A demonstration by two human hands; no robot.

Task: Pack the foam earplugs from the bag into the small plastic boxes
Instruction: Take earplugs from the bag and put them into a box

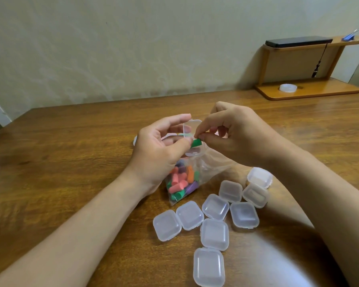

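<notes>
The brown wooden table point(71, 162) bears a clear plastic bag point(212, 165) of coloured foam earplugs point(181, 181) just below the grip, with shut clear plastic boxes point(215, 234) nearer the person. The left hand point(155, 150) curls round an open clear box point(192, 124); the right hand point(234, 133) pinches a green foam earplug point(195, 143) at that box's rim

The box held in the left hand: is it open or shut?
Open. The box has its lid hinged away from the base; the right hand pinches a green earplug at its mouth.

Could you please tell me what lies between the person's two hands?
In the head view, a small clear plastic box, lid open, held by the left hand, and a green foam earplug pinched by the right hand.
</notes>
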